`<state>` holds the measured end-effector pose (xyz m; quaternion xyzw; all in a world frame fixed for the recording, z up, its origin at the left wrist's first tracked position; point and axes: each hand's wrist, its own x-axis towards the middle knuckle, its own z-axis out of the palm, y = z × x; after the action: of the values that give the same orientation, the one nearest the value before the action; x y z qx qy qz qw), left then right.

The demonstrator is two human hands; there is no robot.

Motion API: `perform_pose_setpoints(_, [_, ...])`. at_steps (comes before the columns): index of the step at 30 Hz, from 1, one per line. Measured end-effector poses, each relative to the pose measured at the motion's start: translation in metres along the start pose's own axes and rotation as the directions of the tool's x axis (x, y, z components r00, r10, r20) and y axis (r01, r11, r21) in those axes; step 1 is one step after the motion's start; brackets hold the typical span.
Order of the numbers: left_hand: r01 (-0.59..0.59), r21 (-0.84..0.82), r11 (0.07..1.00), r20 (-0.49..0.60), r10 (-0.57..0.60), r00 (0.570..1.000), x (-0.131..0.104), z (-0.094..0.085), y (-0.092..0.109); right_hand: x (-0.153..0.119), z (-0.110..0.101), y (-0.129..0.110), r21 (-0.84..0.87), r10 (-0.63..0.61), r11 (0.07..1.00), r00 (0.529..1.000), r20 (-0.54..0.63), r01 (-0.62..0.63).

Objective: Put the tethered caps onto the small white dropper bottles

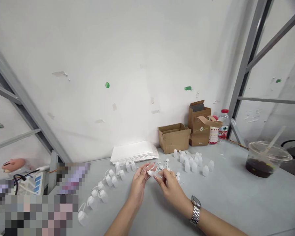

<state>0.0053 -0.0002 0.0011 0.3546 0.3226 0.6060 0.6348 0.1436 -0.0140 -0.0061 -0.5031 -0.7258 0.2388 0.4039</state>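
Note:
Between my two hands, at the middle of the table, is a small white plastic bottle (151, 173) lying on its side. My left hand (137, 182) pinches its white cap end, where a thin strap loops down. The fingers of my right hand (170, 184) are closed round its translucent body, which they partly hide. Just behind the fingers lies a loose pile of small white caps (167, 165). To the left stand several capped bottles (103, 196) with loop straps. Several translucent bottles without caps (194, 167) stand behind and right of my right hand.
White flat packages (135, 152) lie stacked against the wall. An open cardboard box (174, 141), a brown paper bag (199, 131) and a red-capped water bottle (223, 126) stand at the back right. A plastic cup of dark drink (260, 165) is far right on the grey table (226, 203).

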Motion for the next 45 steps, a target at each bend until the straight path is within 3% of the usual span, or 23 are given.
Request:
perform_pose_setpoints(7, [0.095,-0.201,0.975,-0.006,-0.098,0.995,0.002,0.001,0.006,0.003,0.002,-0.003,0.038,0.036,0.999,0.999,-0.005,-0.036])
perform_pose_setpoints(20, [0.152,-0.223,0.963,0.038,-0.147,0.988,0.002,-0.004,0.007,0.002,0.003,0.001,0.06,0.022,0.998,0.999,-0.027,-0.02])
perform_pose_setpoints(26, [0.19,-0.195,0.962,0.04,-0.185,0.982,0.004,-0.004,0.007,-0.002,0.004,-0.003,-0.034,-0.012,0.999,1.0,-0.021,0.012])
perform_pose_setpoints(30, [0.082,-0.012,0.997,0.051,-0.081,0.995,0.006,-0.002,0.006,-0.001,0.004,-0.004,-0.118,-0.098,0.988,0.995,0.038,0.101])
perform_pose_setpoints(34, [-0.043,0.148,0.988,-0.082,0.056,0.995,0.008,-0.001,0.005,0.006,0.002,0.009,-0.033,-0.075,0.997,0.996,0.048,0.077])
perform_pose_setpoints(37, [-0.193,0.255,0.948,-0.213,0.25,0.945,0.011,-0.001,0.003,0.019,-0.004,0.021,0.127,-0.053,0.991,0.999,0.013,0.051])
perform_pose_setpoints(38, [-0.231,0.291,0.928,-0.232,0.303,0.924,0.012,-0.001,0.003,0.024,-0.006,0.023,0.154,-0.06,0.986,0.997,-0.049,0.067])
perform_pose_setpoints(40, [-0.281,0.355,0.892,-0.254,0.381,0.889,0.012,-0.001,0.003,0.036,-0.01,0.024,0.1,-0.07,0.991,0.979,-0.194,0.091])
perform_pose_setpoints(42, [-0.322,0.41,0.853,-0.266,0.449,0.853,0.01,0.0,0.006,0.048,-0.013,0.021,0.06,-0.013,0.998,0.966,-0.259,0.03])
perform_pose_setpoints(45, [-0.404,0.491,0.772,-0.236,0.565,0.791,0.0,0.003,0.015,0.059,-0.008,0.012,0.148,0.146,0.981,0.975,-0.169,-0.122])
